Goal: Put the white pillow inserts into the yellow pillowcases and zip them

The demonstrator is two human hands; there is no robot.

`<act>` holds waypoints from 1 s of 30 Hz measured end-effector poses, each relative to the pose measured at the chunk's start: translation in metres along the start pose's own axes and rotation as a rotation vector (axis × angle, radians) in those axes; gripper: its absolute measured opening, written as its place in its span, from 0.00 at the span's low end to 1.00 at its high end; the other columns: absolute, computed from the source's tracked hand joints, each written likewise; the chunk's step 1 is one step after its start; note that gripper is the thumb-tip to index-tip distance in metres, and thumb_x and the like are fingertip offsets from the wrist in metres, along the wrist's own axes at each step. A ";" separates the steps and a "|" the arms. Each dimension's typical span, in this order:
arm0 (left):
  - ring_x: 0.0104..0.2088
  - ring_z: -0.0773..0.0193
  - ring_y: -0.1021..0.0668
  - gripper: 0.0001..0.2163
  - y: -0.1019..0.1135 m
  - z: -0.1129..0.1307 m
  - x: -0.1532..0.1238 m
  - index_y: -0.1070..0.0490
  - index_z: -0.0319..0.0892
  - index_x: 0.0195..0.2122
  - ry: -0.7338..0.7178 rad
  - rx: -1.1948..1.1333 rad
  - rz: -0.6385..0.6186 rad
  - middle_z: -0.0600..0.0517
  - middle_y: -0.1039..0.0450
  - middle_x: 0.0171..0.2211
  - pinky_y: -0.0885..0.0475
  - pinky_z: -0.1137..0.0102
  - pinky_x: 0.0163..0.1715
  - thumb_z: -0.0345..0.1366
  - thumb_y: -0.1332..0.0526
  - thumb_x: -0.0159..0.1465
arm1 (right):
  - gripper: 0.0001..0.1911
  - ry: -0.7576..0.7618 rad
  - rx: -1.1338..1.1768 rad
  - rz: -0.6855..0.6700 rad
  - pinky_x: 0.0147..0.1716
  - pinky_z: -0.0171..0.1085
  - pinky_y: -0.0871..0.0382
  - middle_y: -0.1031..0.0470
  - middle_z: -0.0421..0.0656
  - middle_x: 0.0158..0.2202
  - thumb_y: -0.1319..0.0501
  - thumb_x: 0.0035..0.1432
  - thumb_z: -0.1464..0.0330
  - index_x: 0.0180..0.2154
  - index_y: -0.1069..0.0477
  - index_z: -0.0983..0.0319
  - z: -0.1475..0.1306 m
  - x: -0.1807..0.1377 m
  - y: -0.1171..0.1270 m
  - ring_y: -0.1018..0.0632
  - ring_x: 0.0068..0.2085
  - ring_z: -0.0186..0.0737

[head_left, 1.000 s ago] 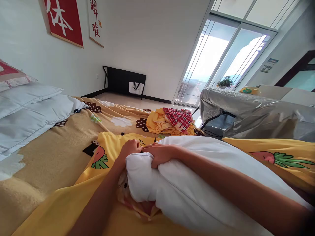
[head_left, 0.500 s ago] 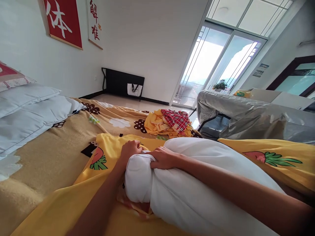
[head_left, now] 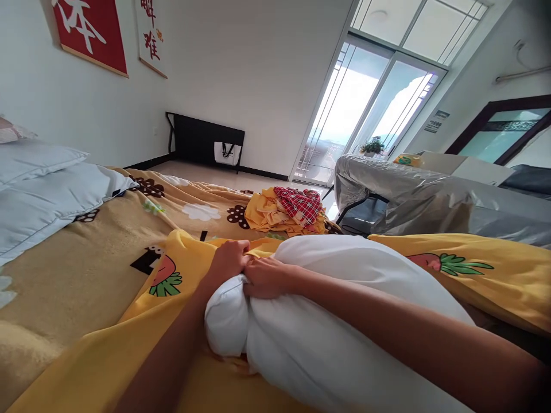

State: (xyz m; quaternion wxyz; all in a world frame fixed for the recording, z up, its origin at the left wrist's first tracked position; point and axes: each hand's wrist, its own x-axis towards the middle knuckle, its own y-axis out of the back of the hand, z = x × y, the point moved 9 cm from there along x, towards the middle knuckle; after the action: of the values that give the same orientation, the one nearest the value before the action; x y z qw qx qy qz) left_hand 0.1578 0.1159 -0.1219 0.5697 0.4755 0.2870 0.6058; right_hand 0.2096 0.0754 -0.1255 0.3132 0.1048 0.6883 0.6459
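A white pillow (head_left: pixel 353 338) lies across the front, its near end bunched into a rounded lump (head_left: pixel 227 321). My right hand (head_left: pixel 269 277) is closed on the pillow where it narrows, with that forearm resting along its top. Touching it, my left hand (head_left: pixel 228 259) is closed on the edge of a yellow carrot-print cloth (head_left: pixel 150 321). The cloth spreads under the pillow; another carrot-print part (head_left: pixel 508 269) shows to the right. What lies between my fingertips is partly hidden.
Brown patterned bedding (head_left: pixel 86 275) covers the bed. White pillows (head_left: pixel 55 201) are stacked at the left. A pile of yellow and red plaid cloth (head_left: pixel 286 212) lies at the bed's far edge. Beyond stands a table under a silver cover (head_left: pixel 430 183), with boxes and a plant (head_left: pixel 372 146).
My right hand has shifted left against my left hand, its fingers now curled tighter. The pillow's lumped end has tilted and drawn in. The view has swung slightly right.
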 end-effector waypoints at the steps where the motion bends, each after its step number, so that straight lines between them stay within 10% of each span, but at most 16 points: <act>1: 0.32 0.60 0.24 0.06 0.004 -0.002 -0.002 0.30 0.43 0.31 0.011 0.030 0.002 0.49 0.24 0.29 0.41 0.70 0.28 0.37 0.44 0.60 | 0.17 -0.033 0.014 0.007 0.38 0.40 0.33 0.23 0.53 0.45 0.47 0.59 0.62 0.42 0.26 0.65 0.011 -0.001 0.000 0.23 0.44 0.49; 12: 0.43 0.49 0.26 0.13 0.022 -0.017 -0.063 0.28 0.37 0.42 0.005 0.451 0.104 0.39 0.28 0.41 0.33 0.60 0.39 0.25 0.52 0.64 | 0.19 -0.107 0.037 0.035 0.39 0.42 0.31 0.23 0.51 0.46 0.50 0.59 0.61 0.46 0.28 0.60 0.039 0.006 0.003 0.22 0.46 0.50; 18: 0.47 0.50 0.27 0.12 -0.026 -0.010 -0.130 0.25 0.39 0.44 -0.343 0.521 0.078 0.40 0.27 0.45 0.34 0.55 0.49 0.30 0.46 0.64 | 0.19 -0.075 0.062 0.078 0.38 0.42 0.30 0.22 0.52 0.44 0.48 0.57 0.63 0.44 0.26 0.63 0.041 0.006 0.003 0.22 0.44 0.51; 24: 0.61 0.43 0.37 0.19 -0.059 -0.013 -0.146 0.32 0.45 0.57 -0.332 0.408 -0.163 0.38 0.34 0.58 0.40 0.47 0.54 0.37 0.45 0.65 | 0.20 -0.047 -0.009 0.156 0.38 0.42 0.30 0.22 0.51 0.45 0.46 0.54 0.63 0.48 0.28 0.60 0.034 -0.004 0.013 0.22 0.44 0.51; 30: 0.36 0.55 0.23 0.14 -0.016 0.023 -0.176 0.22 0.49 0.30 -0.372 0.222 -0.305 0.49 0.22 0.28 0.38 0.56 0.51 0.44 0.45 0.64 | 0.16 -0.071 -0.147 0.214 0.35 0.41 0.31 0.21 0.52 0.40 0.45 0.53 0.65 0.41 0.24 0.63 0.031 -0.011 0.044 0.21 0.41 0.50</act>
State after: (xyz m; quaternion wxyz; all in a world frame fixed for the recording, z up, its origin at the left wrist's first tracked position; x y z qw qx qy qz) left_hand 0.1679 -0.0552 -0.1715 0.6416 0.5896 0.3104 0.3801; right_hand 0.2242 0.1006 -0.0788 0.2737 0.1771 0.6124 0.7202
